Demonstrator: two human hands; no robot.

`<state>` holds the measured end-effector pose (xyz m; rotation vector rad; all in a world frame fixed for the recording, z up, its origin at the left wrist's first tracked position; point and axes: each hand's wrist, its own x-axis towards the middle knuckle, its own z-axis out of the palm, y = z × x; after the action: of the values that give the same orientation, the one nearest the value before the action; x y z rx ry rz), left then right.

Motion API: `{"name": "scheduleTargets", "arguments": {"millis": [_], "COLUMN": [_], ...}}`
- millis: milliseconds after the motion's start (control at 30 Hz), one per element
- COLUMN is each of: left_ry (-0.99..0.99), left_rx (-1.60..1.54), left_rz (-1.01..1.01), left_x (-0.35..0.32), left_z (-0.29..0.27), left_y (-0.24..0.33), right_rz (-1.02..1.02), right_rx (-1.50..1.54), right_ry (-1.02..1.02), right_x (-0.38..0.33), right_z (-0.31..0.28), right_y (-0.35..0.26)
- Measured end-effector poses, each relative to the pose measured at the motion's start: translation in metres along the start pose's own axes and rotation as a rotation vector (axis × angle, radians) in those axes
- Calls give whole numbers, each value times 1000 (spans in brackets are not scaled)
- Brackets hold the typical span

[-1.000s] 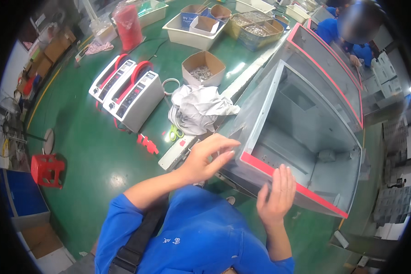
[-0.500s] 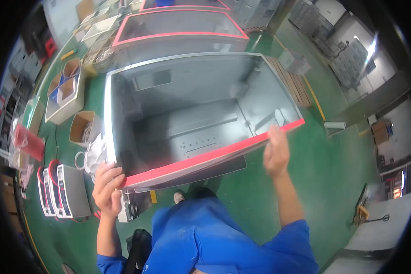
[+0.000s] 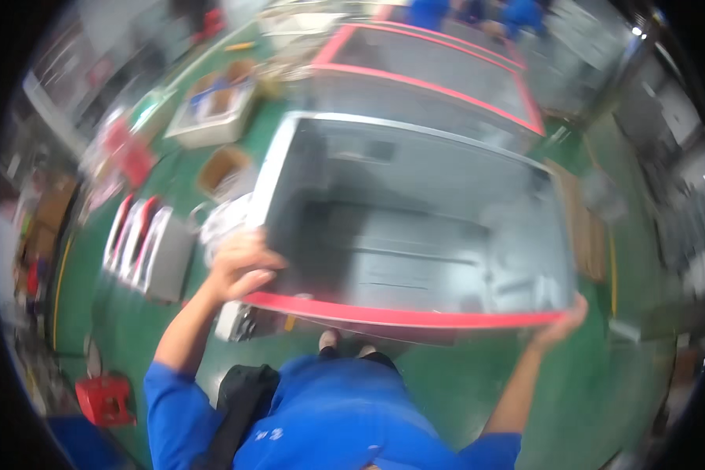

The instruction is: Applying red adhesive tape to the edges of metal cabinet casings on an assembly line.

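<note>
A large open-topped metal cabinet (image 3: 446,196) with a grey inside stands in front of me. A red strip (image 3: 415,316) runs along its near rim; the left and far rims show bare pale metal. My left hand (image 3: 243,262) is at the near left corner, fingers and thumb closed over the rim. At the near right corner my right hand (image 3: 562,323) is wrapped round the end of the red strip and the cabinet edge; the corner hides part of its fingers. Both hands are somewhat blurred.
Behind stands another cabinet (image 3: 431,59) with red strips round its rim. On the left are a white bin (image 3: 211,129) of small boxes, a cardboard box (image 3: 223,168), grey-and-white machines (image 3: 164,251) and a red stool (image 3: 106,399). Wooden boards (image 3: 591,227) lie to the right.
My right hand has moved right along the red strip to the near right corner. My left hand stays at the left corner, its fingers now reaching inward. The whole view has turned.
</note>
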<state>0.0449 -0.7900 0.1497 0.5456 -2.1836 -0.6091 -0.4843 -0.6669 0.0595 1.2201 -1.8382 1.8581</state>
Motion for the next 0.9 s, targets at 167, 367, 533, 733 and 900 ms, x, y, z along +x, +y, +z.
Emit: {"name": "scheduleTargets", "arguments": {"millis": [167,367,533,733,900], "left_ry": [112,294,357,562,372], "left_rx": [-88,-12,-86,-156,-163], "left_rz": [47,19,6,-226,-749], "left_x": [-9,-26,-33,-124,-280], "left_z": [30,87,88,60,33], "left_y": [41,89,97,94,91], "right_rz": [7,-272,-181,263,619], "right_rx": [-20,11,163,68,-270], "right_ry": [-89,-150,-555,-1402,-1973], "right_x": [21,-12,-115,-278,-389], "right_z": [-25,20,47,36,16], "right_y": [23,-24,-71,-98,-119]}}
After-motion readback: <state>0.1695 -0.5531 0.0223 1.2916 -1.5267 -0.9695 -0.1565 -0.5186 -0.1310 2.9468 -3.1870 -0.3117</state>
